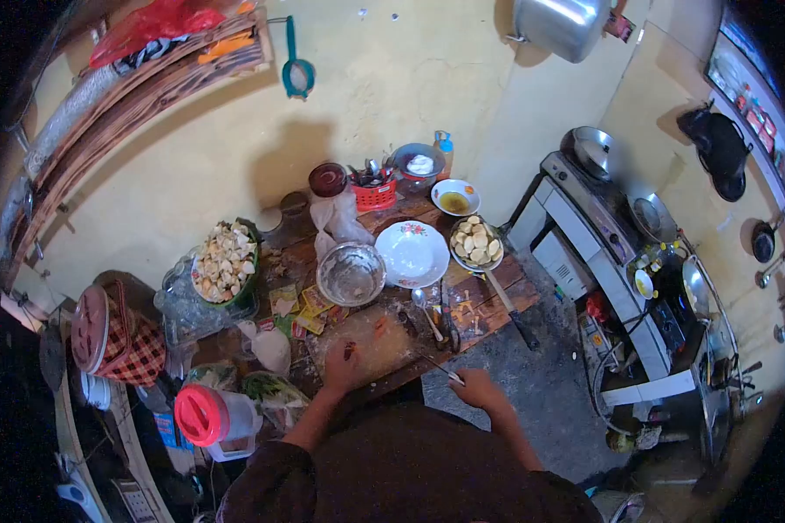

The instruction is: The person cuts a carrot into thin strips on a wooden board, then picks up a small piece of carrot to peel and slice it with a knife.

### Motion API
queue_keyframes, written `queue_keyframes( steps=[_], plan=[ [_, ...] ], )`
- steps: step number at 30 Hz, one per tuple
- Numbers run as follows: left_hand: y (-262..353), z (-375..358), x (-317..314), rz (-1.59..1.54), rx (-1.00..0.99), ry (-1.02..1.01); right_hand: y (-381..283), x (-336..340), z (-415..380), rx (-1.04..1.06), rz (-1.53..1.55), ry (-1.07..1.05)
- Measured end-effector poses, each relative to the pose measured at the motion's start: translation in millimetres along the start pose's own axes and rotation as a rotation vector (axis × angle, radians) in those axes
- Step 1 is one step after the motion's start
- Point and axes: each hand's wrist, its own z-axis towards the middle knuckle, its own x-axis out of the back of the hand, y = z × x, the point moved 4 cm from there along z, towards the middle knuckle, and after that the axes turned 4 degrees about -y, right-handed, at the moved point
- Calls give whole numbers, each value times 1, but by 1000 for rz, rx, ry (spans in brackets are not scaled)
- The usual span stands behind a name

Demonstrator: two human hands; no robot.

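Note:
My left hand (344, 366) is at the left part of a floury cutting board (384, 347), its fingers around a small dark reddish piece. In my right hand (471, 388) is the handle of a knife (440, 370), whose blade points up and left over the board's right edge. A reddish piece (380, 326) lies on the board. Behind the board are a floury metal bowl (351, 275), a white flowered plate (412, 254) and a spoon (427, 312). Yellow packets (314, 302) lie left of the bowl.
A green-rimmed basin of cut pieces (225, 263) is at the left, near a red-lidded jug (218, 417). A pan of pale round pieces (477, 242) has its handle (510, 305) over the right table edge. The stove (584, 196) stands farther right.

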Motion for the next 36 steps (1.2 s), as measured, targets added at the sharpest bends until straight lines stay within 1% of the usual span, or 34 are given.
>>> queue_keyframes(
  steps=[2,3,5,6,8,9,11,12,14,18,20,21,23,26,27,29,33,35,36],
  plan=[
    [13,-9,6,207,-142,139,-11,0,1,19,-14,-79],
    [3,-15,-6,162,-96,139,-13,1,1,-5,-53,-124],
    [6,-14,4,269,-198,174,-34,-6,19,60,-37,-144],
    [1,-13,9,281,-185,188,-43,-12,30,78,-35,-157],
    [-5,-20,3,302,-272,135,-51,-23,43,100,-82,-99],
    [-6,-22,4,302,-257,144,-55,-30,49,108,-86,-115],
    [0,-25,10,370,-372,213,-67,-41,58,175,-82,-102],
    [-3,-26,12,372,-363,223,-76,-43,59,184,-87,-111],
    [-4,-26,13,394,-461,188,-91,-47,60,167,-59,-163],
    [2,-23,19,381,-444,157,-96,-69,73,177,-44,-186],
    [0,-19,20,389,-486,153,-101,-78,79,174,-137,-244],
    [4,-17,21,390,-479,149,-104,-81,82,172,-134,-251],
    [10,-16,21,425,-453,119,-106,-85,82,143,-142,-153],
    [0,-16,17,385,-428,107,-127,-70,70,105,-207,-151],
    [4,-17,18,379,-429,102,-133,-67,67,98,-209,-151],
    [15,-18,22,333,-501,151,-141,-65,63,5,-263,-151],
    [4,-16,15,355,-495,89,-142,-73,61,-21,-283,-154],
    [8,-14,18,368,-452,88,-134,-84,68,69,-272,-166],
    [9,-13,18,372,-449,89,-135,-81,68,72,-270,-168]
  ],
)
